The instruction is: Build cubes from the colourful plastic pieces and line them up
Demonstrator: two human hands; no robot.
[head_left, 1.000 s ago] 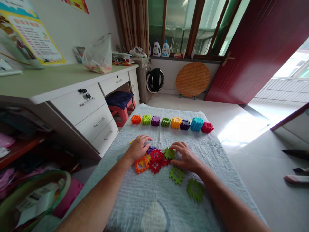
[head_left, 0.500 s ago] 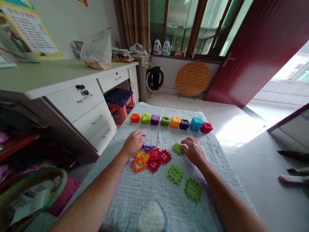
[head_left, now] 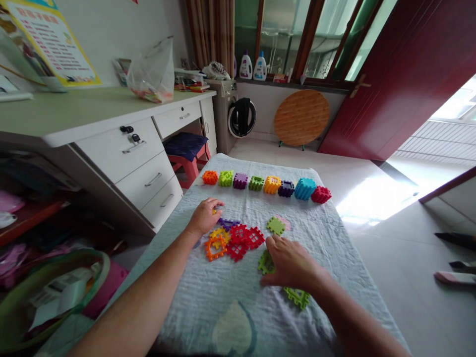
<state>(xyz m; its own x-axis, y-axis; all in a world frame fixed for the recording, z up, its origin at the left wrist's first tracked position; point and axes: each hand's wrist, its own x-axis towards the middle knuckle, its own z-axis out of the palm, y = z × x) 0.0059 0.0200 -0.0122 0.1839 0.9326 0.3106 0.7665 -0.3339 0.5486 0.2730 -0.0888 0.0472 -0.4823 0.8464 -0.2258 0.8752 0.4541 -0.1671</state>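
My left hand [head_left: 204, 217] rests on the cloth at the left, its fingers and thumb closed around a small yellow piece [head_left: 214, 211], mostly hidden. Beside it lie a purple tile [head_left: 229, 224], a yellow tile [head_left: 222, 233], an orange frame tile [head_left: 215, 248] and several red tiles [head_left: 238, 249], some overlapping. Over a green notched tile [head_left: 265, 263] is my right hand [head_left: 292, 260], thumb and fingers apart, covering part of it. Another green tile [head_left: 297, 297] is partly hidden below that hand. A lighter green tile [head_left: 275, 225] lies beyond, with a pink piece [head_left: 286, 223] next to it.
A row of coloured blocks runs across the far end of the cloth-covered table [head_left: 208, 307], from an orange block [head_left: 210, 177] to a red block [head_left: 321, 194]. To the left stand a desk [head_left: 107, 114] with drawers and a bin [head_left: 100, 297].
My right hand has left the lighter green tile and pink piece and come nearer, over the middle green tile. My left hand has stayed about where it was. The view has shifted slightly.
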